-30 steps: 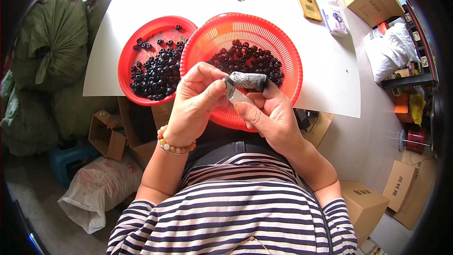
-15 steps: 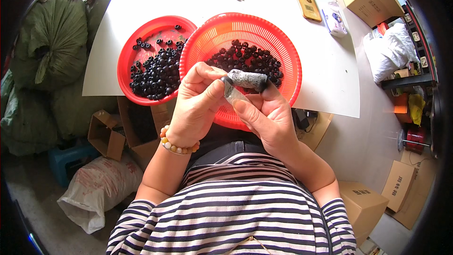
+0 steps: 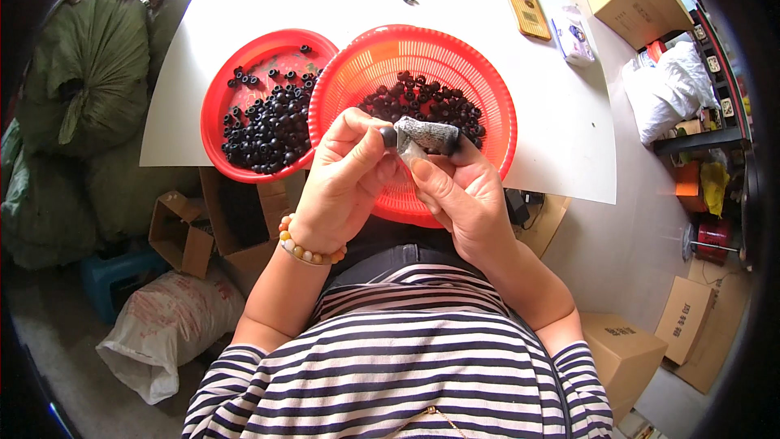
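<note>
Between the thumb and fingers of my left hand (image 3: 349,154) is a small round black cap (image 3: 389,137), pinched over the near side of the basket. My right hand (image 3: 467,199) is closed just to its right. Along its index finger lies a grey speckled sleeve (image 3: 426,137) with a dark end, which looks like a finger cover. A whitish translucent piece (image 3: 412,150) shows between that sleeve and the right thumb; what it belongs to is unclear. Below the hands sits a red slotted basket (image 3: 505,106) holding several dark caps. Partly under its left rim, a red plate (image 3: 213,118) carries many black caps.
The white tabletop (image 3: 561,126) bears a gold phone (image 3: 526,10), a small white-and-purple packet (image 3: 573,39) and tiny black bits (image 3: 411,1). Green sacks (image 3: 85,73), a white sack (image 3: 175,329) and open cartons (image 3: 183,232) crowd the left. More cardboard boxes (image 3: 621,349) stand right.
The black cap now shows in my left fingertips, slightly left of the grey sleeve. My right thumb has shifted up toward the sleeve, covering more of the translucent piece.
</note>
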### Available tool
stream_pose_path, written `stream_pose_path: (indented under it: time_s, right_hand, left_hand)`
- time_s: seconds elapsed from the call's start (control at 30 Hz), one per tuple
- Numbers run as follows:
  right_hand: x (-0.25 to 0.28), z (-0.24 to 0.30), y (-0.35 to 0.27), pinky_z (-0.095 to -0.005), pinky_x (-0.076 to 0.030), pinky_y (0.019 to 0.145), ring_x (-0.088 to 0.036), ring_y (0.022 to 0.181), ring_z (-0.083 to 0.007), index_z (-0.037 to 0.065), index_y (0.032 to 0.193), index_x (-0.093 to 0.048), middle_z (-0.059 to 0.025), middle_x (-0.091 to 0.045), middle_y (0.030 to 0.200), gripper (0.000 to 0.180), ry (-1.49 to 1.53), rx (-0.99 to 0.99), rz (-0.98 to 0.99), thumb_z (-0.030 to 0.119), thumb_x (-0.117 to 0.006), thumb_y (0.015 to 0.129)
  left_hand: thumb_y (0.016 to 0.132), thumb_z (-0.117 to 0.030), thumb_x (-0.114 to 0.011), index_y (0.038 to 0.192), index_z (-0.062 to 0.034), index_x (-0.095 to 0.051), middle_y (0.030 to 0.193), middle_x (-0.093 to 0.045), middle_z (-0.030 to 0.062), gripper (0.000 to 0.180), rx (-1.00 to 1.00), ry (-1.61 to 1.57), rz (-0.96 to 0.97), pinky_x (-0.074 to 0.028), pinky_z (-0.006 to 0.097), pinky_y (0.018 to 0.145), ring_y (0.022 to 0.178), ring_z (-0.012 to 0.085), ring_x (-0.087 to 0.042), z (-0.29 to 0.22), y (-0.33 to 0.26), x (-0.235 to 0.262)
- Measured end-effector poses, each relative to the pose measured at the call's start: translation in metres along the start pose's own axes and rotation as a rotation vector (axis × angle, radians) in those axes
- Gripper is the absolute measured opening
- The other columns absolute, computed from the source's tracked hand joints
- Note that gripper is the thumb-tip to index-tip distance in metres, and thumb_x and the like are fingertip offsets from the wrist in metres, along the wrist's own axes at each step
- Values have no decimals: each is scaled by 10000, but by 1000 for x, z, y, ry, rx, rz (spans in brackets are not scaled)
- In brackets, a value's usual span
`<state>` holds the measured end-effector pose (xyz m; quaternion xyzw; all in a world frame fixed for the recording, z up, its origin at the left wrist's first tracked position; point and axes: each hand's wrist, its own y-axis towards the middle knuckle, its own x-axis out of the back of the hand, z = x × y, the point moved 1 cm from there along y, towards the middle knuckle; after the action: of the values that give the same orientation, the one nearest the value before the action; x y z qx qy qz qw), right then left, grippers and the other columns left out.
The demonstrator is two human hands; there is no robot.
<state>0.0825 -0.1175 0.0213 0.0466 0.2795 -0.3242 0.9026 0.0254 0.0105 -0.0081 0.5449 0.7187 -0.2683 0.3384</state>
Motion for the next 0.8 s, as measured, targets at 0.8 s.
stream_pose_path:
  time_s: [0.8]
  right_hand:
    - [6, 7, 3, -214, -406, 769, -508, 878, -72, 17, 1120, -416, -56, -561, 946, 318, -169, -7, 108, 44, -524, 822]
  left_hand:
    - [885, -163, -437, 946, -72, -502, 887, -548, 33, 127, 76, -66, 52, -474, 247, 657, 763, 90, -540, -4, 0, -3]
